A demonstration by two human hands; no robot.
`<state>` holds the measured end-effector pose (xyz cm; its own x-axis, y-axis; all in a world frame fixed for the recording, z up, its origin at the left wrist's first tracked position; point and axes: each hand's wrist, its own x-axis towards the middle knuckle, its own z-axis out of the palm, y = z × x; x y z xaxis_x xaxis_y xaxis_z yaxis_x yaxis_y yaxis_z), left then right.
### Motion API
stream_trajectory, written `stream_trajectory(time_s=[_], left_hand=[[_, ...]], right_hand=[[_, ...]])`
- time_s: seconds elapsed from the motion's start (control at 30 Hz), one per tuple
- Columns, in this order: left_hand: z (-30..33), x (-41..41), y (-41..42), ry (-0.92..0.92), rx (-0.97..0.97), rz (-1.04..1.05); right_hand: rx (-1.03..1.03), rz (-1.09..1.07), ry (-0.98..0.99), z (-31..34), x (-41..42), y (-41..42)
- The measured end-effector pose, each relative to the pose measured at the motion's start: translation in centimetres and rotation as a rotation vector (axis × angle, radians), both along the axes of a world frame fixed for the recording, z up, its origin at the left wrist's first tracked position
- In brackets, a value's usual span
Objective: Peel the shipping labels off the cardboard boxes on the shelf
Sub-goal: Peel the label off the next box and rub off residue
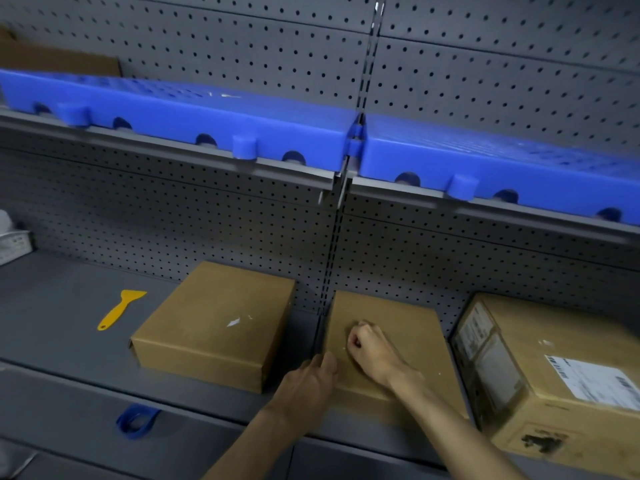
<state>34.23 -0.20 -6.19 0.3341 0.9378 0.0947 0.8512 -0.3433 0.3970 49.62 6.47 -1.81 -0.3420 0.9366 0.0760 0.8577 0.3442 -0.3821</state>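
Note:
Three cardboard boxes stand on the grey shelf (62,299). The left box (214,323) has only small white label scraps on its top. On the middle box (408,327), my right hand (372,351) rests as a closed fist on the top face; whether it pinches anything I cannot tell. My left hand (308,382) grips that box's front left corner. The right box (561,382) carries a white shipping label (595,379) on top and clear-taped labels (481,337) on its left side.
A yellow plastic scraper (119,308) lies on the shelf left of the boxes. A blue strap loop (136,419) hangs at the shelf's front edge. Blue plastic pallets (207,123) sit on the shelf above. A white basket (14,240) is at far left.

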Motion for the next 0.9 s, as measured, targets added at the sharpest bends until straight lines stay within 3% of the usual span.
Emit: stream_trajectory(time_s=[0.9], left_hand=[[0.73,0.12,-0.39,0.012,0.027,0.012]], right_hand=[[-0.021,-0.013,0.060,-0.54,0.13,0.09]])
